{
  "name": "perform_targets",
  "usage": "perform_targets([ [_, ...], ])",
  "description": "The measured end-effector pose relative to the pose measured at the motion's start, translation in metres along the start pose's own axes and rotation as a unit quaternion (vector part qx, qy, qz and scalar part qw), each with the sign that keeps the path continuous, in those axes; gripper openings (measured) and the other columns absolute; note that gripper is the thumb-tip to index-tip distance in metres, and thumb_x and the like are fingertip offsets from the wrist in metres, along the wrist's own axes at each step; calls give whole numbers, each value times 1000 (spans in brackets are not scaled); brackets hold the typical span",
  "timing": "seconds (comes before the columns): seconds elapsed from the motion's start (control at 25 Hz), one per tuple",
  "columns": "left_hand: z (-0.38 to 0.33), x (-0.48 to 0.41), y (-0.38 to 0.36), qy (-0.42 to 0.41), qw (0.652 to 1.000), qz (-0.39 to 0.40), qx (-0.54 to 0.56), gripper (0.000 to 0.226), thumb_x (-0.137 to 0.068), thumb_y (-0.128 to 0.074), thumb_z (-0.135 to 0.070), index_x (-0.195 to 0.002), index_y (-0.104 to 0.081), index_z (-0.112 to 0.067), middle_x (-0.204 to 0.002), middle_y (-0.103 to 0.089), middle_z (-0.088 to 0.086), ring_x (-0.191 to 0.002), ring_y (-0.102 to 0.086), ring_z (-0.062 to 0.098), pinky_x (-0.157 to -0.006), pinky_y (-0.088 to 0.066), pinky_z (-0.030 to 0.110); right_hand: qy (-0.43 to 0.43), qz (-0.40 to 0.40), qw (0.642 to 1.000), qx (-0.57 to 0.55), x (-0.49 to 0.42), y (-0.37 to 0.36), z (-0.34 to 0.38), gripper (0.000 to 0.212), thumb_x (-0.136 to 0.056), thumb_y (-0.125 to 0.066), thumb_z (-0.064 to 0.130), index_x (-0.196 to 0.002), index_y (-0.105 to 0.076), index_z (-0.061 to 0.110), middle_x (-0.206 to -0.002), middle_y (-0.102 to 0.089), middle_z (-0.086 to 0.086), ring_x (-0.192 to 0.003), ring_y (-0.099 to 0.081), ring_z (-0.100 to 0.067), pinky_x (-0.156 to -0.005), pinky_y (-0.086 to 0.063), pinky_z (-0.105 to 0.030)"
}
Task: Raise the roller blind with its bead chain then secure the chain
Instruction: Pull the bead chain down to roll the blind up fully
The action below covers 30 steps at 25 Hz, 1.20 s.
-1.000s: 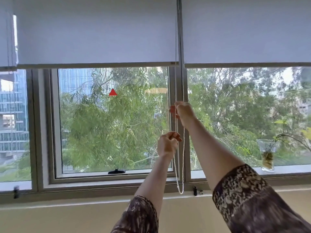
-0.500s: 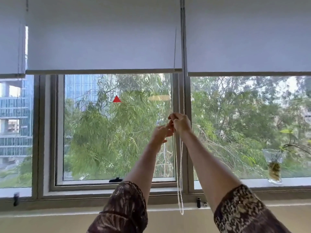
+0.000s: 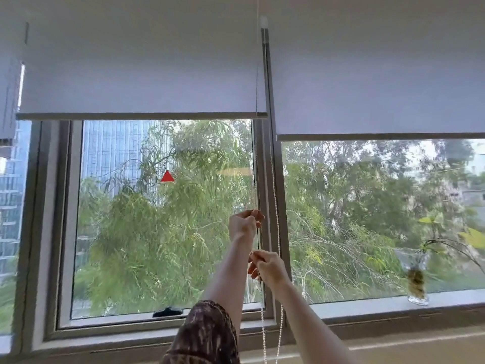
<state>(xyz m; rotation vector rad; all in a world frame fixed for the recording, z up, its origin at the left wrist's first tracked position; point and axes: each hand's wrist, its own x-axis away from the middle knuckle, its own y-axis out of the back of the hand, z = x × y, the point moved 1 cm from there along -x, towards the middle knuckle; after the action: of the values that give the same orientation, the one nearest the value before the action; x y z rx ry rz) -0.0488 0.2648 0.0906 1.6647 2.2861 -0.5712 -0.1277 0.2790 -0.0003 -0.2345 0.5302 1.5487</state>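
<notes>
The pale grey roller blind hangs over the middle window, its bottom bar sitting a little higher than that of the right-hand blind. A white bead chain runs down along the window post beside it and loops below the sill. My left hand is raised and pinches one strand of the chain. Lower down, my right hand grips the same strand. The other strand hangs free just right of both hands.
A glass vase with a leafy plant stands on the right sill. A black window handle sits at the bottom of the middle pane. A third blind hangs at the far left. Trees and buildings lie outside.
My right hand has come down with the chain while my left hand went up above it. The middle blind's bottom bar now sits above the right blind's. The view has tilted upward.
</notes>
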Motion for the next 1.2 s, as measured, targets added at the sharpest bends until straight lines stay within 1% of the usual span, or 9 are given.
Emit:
perform_targets([
  [0.2, 21, 9, 21, 1, 991, -10, -130, 28, -89, -62, -9, -72, -68, -30, -67, -72, -14, -43, -46, 2, -35, -30, 16, -60, 48, 996, 34, -3, 15, -16, 17, -93, -55, 16, -102, -69, 9, -87, -74, -13, -67, -66, -19, -60, -51, -29],
  [0.36, 22, 12, 28, -12, 990, -4, -143, 20, -89, -61, -10, -87, -72, -26, -76, -73, -13, -41, -46, 0, -39, -34, 18, -20, -19, 1000, 9, -22, 30, 8, 26, -95, -49, 13, -114, -63, 3, -97, -72, -14, -78, -67, -22, -59, -48, -24],
  [0.48, 26, 18, 27, -40, 982, 0, -184, 19, -88, -61, -13, -88, -73, -27, -83, -76, -7, -58, -59, 7, -52, -45, 21, 30, -62, 998, 7, -39, 30, 48, 29, -98, -44, 17, -117, -61, 3, -91, -69, -7, -68, -60, -16, -59, -46, -25],
  [0.72, 73, 42, 32, 34, 988, 27, -146, 20, -89, -60, -6, -93, -72, -21, -86, -76, -5, -49, -51, 0, -42, -35, 14, 50, -60, 996, 36, -52, 23, 96, 31, -97, -44, 10, -124, -58, 5, -75, -61, 0, -56, -51, -13, -51, -41, -28],
  [0.8, 86, 49, 40, 46, 986, 35, -157, 22, -90, -59, -7, -88, -71, -25, -87, -75, -7, -61, -58, 2, -49, -41, 14, 48, -64, 995, 55, -51, 22, 96, 30, -96, -46, 10, -123, -59, 4, -98, -69, -13, -86, -67, -30, -75, -54, -43],
  [0.88, 98, 57, 48, 54, 982, 20, -179, 24, -89, -61, -10, -77, -68, -29, -82, -75, -12, -66, -62, 4, -54, -47, 17, 41, -63, 995, 64, -49, 20, 91, 30, -97, -47, 10, -124, -58, 4, -123, -63, -16, -106, -62, -33, -90, -51, -45],
  [1.0, 109, 61, 51, 65, 976, 26, -204, 26, -88, -64, -11, -73, -69, -31, -80, -76, -12, -65, -65, 5, -53, -48, 18, 28, -61, 998, 18, -44, 11, 79, 31, -97, -48, 11, -126, -56, 5, -108, -65, -11, -68, -57, -13, -58, -48, -25],
  [1.12, 105, 59, 48, 90, 978, 74, -170, 25, -89, -65, -12, -70, -69, -28, -79, -76, -6, -70, -65, 14, -66, -51, 27, 50, -126, 990, -28, -38, 4, 67, 22, -96, -50, 8, -110, -64, 0, -77, -61, -3, -55, -54, -10, -43, -48, -17],
  [1.2, 95, 58, 50, 117, 978, 103, -137, 11, -89, -66, -14, -80, -70, -21, -79, -74, -5, -68, -60, 10, -58, -48, 18, 78, -142, 987, -23, -34, 3, 67, 18, -96, -51, 9, -101, -67, 1, -73, -63, -5, -52, -56, -11, -40, -47, -12],
])
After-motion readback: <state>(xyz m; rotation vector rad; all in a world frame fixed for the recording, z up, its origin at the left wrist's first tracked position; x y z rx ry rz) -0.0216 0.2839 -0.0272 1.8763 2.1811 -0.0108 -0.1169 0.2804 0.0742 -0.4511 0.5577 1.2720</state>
